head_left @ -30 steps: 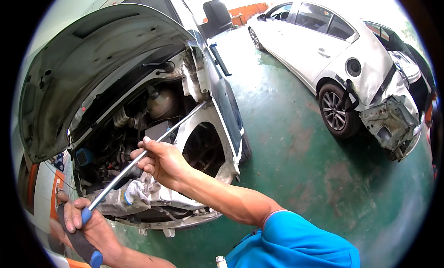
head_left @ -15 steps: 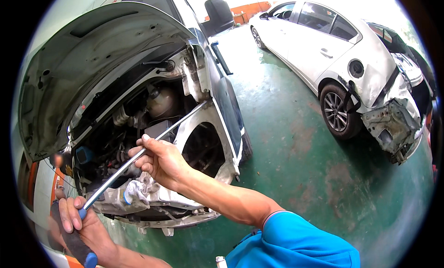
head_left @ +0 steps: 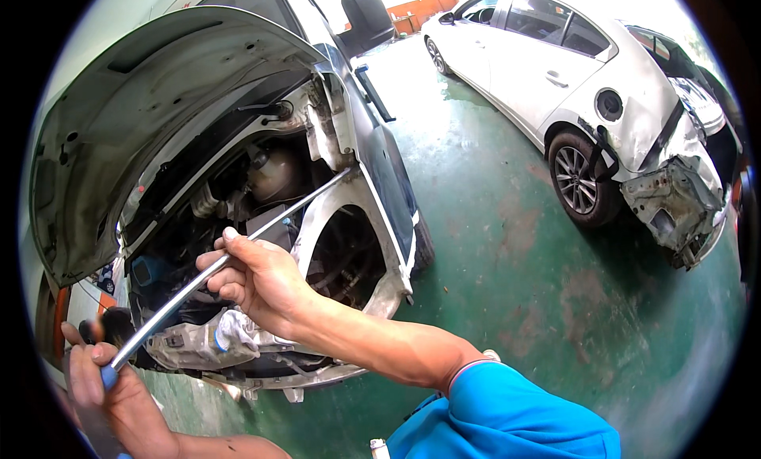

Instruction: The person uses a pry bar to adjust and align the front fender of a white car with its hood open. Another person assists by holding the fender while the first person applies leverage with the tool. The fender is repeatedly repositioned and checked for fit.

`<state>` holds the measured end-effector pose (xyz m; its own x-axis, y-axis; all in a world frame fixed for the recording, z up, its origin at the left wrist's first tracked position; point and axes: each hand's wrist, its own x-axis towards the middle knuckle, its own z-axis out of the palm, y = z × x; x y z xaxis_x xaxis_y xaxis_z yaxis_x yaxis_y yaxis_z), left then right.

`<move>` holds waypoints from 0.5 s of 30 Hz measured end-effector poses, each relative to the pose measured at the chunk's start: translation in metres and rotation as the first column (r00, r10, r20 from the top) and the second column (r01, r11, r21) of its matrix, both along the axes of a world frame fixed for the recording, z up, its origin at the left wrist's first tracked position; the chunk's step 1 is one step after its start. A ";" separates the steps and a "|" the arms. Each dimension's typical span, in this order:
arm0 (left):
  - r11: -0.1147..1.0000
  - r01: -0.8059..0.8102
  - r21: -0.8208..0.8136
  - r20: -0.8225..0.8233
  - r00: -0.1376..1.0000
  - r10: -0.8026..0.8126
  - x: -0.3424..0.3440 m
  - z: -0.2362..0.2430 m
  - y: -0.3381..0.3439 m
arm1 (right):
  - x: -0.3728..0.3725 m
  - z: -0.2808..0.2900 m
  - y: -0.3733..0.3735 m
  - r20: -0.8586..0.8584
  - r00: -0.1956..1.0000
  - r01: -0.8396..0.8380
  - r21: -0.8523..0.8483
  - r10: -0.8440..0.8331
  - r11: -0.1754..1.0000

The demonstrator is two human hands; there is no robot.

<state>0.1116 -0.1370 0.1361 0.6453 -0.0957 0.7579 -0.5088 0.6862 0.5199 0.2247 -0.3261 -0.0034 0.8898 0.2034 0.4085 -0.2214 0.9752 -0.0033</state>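
Note:
A long pry bar (head_left: 176, 302) with a bright metal shaft and a blue-and-black handle slants across the open engine bay. My left hand (head_left: 131, 407) is closed around its handle at the lower left, the fingers blurred. Partway up the shaft, my right hand (head_left: 258, 281) grips it, thumb on top and fingers curled below. The bar's far tip meets the bare metal fender edge (head_left: 361, 191) beside the wheel opening; whether it is wedged there I cannot tell. Under the shaft lie a rounded reservoir (head_left: 273, 176) and dark engine parts. The raised hood (head_left: 158, 86) stands above.
A crumpled white cloth (head_left: 235, 330) lies on the front crossmember below my right hand. To the right, across the green floor (head_left: 491, 245), stands a white car (head_left: 515, 70) with a torn-open rear corner. A side mirror (head_left: 366, 19) juts out beyond the hood.
Both hands have shifted left, the handle end swinging left and slightly down. The bar's tip stays at the fender edge. The whole view has shifted slightly.

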 end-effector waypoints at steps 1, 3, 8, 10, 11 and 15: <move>0.999 -0.033 0.034 0.041 0.999 0.031 0.002 0.003 0.004 | -0.001 0.004 0.000 -0.020 1.000 0.009 -0.018 -0.009 1.000; 0.994 -0.071 0.086 0.115 0.992 0.061 0.007 0.008 0.010 | -0.001 0.010 -0.003 -0.006 1.000 0.005 0.007 -0.004 1.000; 0.710 -0.639 0.297 0.251 0.769 0.588 0.020 0.026 -0.022 | -0.001 0.022 -0.006 0.029 0.994 0.109 0.002 -0.109 0.994; 0.935 -0.190 0.301 0.285 0.953 0.102 0.029 0.031 -0.011 | 0.008 0.027 -0.008 0.053 0.997 0.051 0.102 -0.057 0.993; 0.940 0.062 0.336 0.257 0.954 -0.155 0.032 0.034 -0.009 | 0.009 0.025 -0.012 0.074 0.997 0.003 0.098 -0.010 0.995; 0.814 0.091 0.574 0.280 0.912 -0.299 0.031 0.050 -0.004 | 0.002 0.028 -0.016 0.102 0.995 -0.025 0.059 0.018 0.998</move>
